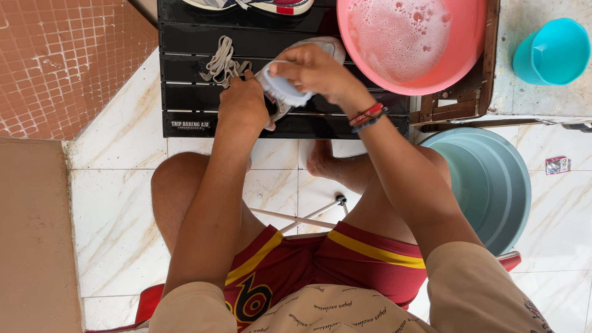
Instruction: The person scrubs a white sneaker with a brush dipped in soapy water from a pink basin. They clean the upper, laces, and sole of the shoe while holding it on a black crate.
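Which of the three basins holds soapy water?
The pink basin on the dark slatted table; the grey-green basin and small turquoise tub show no foam.

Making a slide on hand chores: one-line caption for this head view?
Right hand scrubs a shoe with a brush, left hand steadying it.

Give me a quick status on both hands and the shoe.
Left hand pins the pale shoe on the black slatted table. Right hand holds scrub brush on it. Laces lie loose alongside, nothing blocking.

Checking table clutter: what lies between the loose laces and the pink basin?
In the head view, the shoe, gripped by the left hand and scrubbed with the right hand's brush.
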